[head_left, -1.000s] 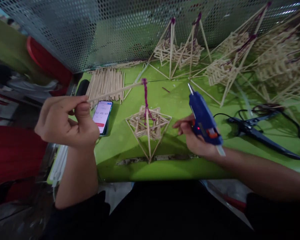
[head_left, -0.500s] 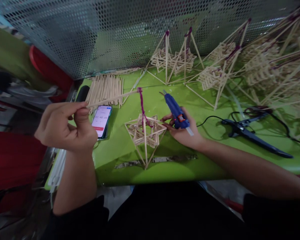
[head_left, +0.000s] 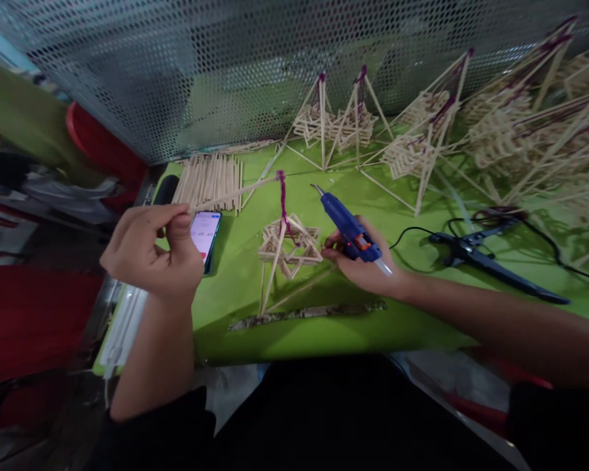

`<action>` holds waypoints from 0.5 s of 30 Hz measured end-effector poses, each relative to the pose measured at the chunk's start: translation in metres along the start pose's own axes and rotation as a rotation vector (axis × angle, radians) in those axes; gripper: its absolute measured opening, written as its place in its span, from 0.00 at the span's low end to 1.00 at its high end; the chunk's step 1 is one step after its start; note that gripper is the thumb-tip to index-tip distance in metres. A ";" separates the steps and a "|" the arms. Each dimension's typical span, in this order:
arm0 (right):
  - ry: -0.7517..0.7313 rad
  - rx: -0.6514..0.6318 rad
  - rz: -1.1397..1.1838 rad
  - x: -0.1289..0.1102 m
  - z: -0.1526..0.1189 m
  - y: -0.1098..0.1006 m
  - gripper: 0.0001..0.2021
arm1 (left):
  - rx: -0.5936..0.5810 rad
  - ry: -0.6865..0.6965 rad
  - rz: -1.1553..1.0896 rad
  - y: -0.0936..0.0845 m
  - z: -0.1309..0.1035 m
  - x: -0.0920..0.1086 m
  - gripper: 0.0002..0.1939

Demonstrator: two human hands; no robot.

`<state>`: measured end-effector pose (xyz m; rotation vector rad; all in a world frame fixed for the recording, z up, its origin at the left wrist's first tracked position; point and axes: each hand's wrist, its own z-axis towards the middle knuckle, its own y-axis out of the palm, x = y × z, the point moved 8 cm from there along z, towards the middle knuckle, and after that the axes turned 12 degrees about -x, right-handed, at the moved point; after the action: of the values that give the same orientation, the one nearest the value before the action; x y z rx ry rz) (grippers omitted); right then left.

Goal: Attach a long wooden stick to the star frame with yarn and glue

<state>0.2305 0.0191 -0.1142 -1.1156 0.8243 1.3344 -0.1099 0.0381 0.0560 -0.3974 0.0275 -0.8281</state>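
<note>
My left hand (head_left: 152, 252) pinches one end of a thin wooden stick (head_left: 235, 192). The stick's far end meets the purple top of a small stick frame (head_left: 273, 271). From that top a purple cord (head_left: 283, 203) runs down to a star-shaped stack of sticks (head_left: 299, 254) inside the frame. My right hand (head_left: 368, 261) is closed around a blue hot glue gun (head_left: 349, 226), its nozzle pointing up and left, away from the frame. The fingertips of that hand are close by the star's right side; whether they touch it I cannot tell.
A phone (head_left: 207, 237) lies beside my left hand, below a pile of sticks (head_left: 209, 180). Several finished stick frames (head_left: 358, 124) stand along the perforated metal panel (head_left: 255, 72). Dark-handled pliers (head_left: 491, 261) and a black cable (head_left: 550, 242) lie at right on the green table (head_left: 334, 343).
The stick frame has turned, its near foot swinging left and its star tilting. My left hand, still pinching the stick, is slightly farther right. The glue gun stays in my right hand.
</note>
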 end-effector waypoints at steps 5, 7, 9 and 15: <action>0.027 -0.018 0.044 -0.006 -0.018 0.005 0.23 | 0.002 0.007 -0.006 0.000 0.002 0.004 0.19; 0.029 -0.008 0.015 -0.008 -0.022 0.003 0.21 | 0.013 -0.003 -0.015 -0.001 0.002 0.004 0.19; -0.006 -0.003 -0.038 -0.015 -0.023 0.000 0.17 | 0.019 -0.013 -0.020 -0.001 0.002 0.003 0.18; -0.122 -0.006 -0.032 -0.050 -0.008 -0.017 0.13 | 0.010 -0.005 0.001 -0.002 0.001 0.006 0.16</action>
<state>0.2430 -0.0026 -0.0674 -1.0377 0.7108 1.3647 -0.1070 0.0335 0.0584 -0.3898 0.0190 -0.8258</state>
